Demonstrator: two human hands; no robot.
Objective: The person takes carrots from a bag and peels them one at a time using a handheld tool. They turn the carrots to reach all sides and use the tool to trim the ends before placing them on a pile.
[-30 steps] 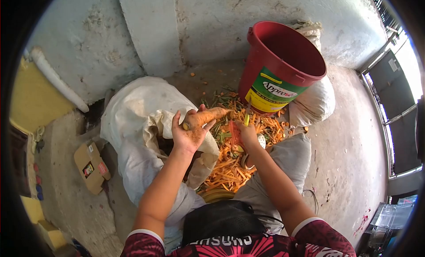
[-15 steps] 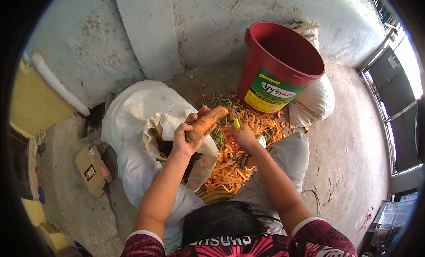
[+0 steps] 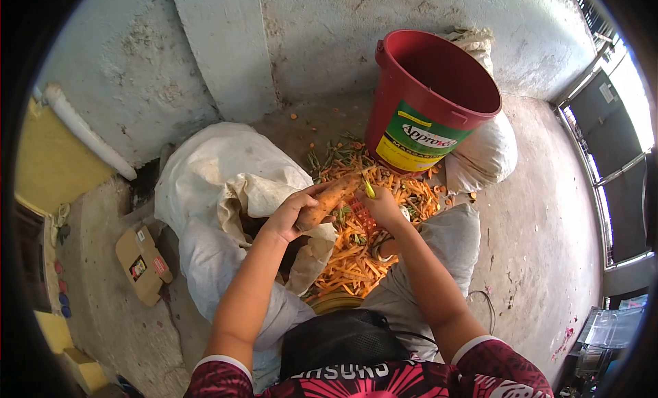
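A large unpeeled-looking carrot [image 3: 330, 201] lies in my left hand [image 3: 296, 216], fingers wrapped around its thick end. Its narrow end points up and right, toward my right hand [image 3: 384, 207]. That hand is closed on a peeler with a yellow-green handle [image 3: 369, 189]; its blade end is close to the carrot's tip, too small to make out clearly. Below both hands, a heap of orange carrot peelings [image 3: 356, 261] covers the floor between my legs. An open whitish sack [image 3: 226, 165] stands to the left of my left hand, its inside mostly dark.
A tall red bucket [image 3: 384, 117] with a margarine label stands beyond the peelings. Behind it a filled white sack [image 3: 490, 158] leans by the wall. Flattened cardboard [image 3: 144, 266] lies at left. A red perforated basket [image 3: 361, 212] shows partly under my right hand.
My left hand has turned over the carrot and shifted slightly right, bringing its tip closer to the peeler. My right hand has moved a little to the right.
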